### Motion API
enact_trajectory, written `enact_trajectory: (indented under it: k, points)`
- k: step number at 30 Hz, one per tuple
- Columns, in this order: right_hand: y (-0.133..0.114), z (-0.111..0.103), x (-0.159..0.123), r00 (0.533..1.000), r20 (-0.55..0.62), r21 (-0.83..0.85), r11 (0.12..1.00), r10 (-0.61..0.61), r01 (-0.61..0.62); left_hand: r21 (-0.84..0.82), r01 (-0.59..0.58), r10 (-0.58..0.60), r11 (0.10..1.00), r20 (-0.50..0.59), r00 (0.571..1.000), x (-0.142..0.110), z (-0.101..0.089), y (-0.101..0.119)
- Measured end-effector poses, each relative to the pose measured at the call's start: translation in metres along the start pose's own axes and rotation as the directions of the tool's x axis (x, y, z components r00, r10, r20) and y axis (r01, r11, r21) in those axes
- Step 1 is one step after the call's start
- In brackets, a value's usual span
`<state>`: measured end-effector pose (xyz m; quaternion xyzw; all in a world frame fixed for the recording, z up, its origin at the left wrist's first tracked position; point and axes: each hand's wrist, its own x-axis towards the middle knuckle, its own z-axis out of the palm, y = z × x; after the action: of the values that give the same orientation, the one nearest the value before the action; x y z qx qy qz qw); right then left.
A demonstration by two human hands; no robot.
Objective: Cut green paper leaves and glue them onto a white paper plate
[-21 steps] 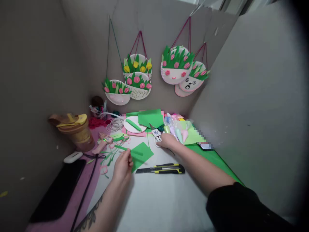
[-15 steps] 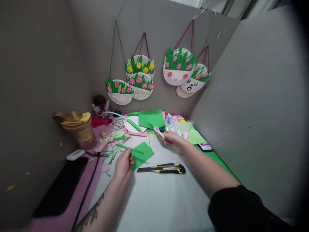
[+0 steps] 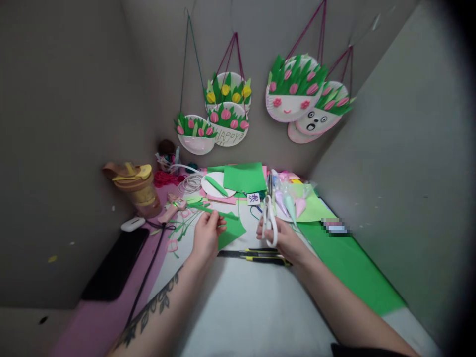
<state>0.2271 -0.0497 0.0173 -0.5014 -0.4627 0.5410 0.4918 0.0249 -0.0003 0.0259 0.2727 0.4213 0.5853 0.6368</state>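
Edges: grey walls close in the left, top and right of the frame; a large green sheet (image 3: 344,263) runs along the table's right edge, purple surface (image 3: 89,317) along the left.
Room: white sheet (image 3: 238,297) stretches across the lower middle, between the two forearms; a box cutter (image 3: 268,260) lies crosswise at its upper end, its right tip just by the right wrist.
Wall pockets: four or more paper-plate pockets (image 3: 288,106) hang across the upper middle, filled with green paper leaves and pink or yellow paper tulips.
Holder: a small holder (image 3: 173,161), left of centre, packed with slim items too blurred to name.
Cup: yellow-lidded cup (image 3: 139,193) at left; contents hidden.
Plate: white plate (image 3: 208,190) near centre, a folded green piece (image 3: 216,185) on it.
Left hand (image 3: 208,230): fingers pinch a green strip (image 3: 229,215), held over a green square (image 3: 233,234) at centre.
Right hand (image 3: 285,240): fingers grip the white-handled scissors (image 3: 271,216) just right of centre, blades upward; whether they are parted, I cannot tell.
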Motion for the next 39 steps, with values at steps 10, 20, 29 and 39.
enact_trajectory:
  k: [10, 20, 29, 39]
  points:
    - [0.004, 0.012, -0.032, 0.948, 0.317, -0.332, 0.935, -0.016, 0.127, 0.047, -0.100, 0.100, 0.994, 0.010, 0.995, -0.007, 0.015, 0.012]
    - [0.002, 0.027, -0.046, 0.915, 0.323, -0.423, 0.902, 0.242, -0.089, 0.028, -0.173, 0.173, 0.985, -0.019, 0.985, -0.012, 0.009, 0.018]
    - [0.039, 0.020, -0.033, 0.932, 0.363, -0.107, 0.993, 0.001, 0.040, 0.036, -0.147, 0.149, 0.988, -0.044, 0.988, -0.011, 0.005, 0.012]
    - [0.005, 0.030, -0.040, 0.919, 0.355, -0.359, 0.933, 0.174, -0.038, 0.063, -0.152, 0.154, 0.986, -0.031, 0.988, -0.011, 0.001, 0.012]
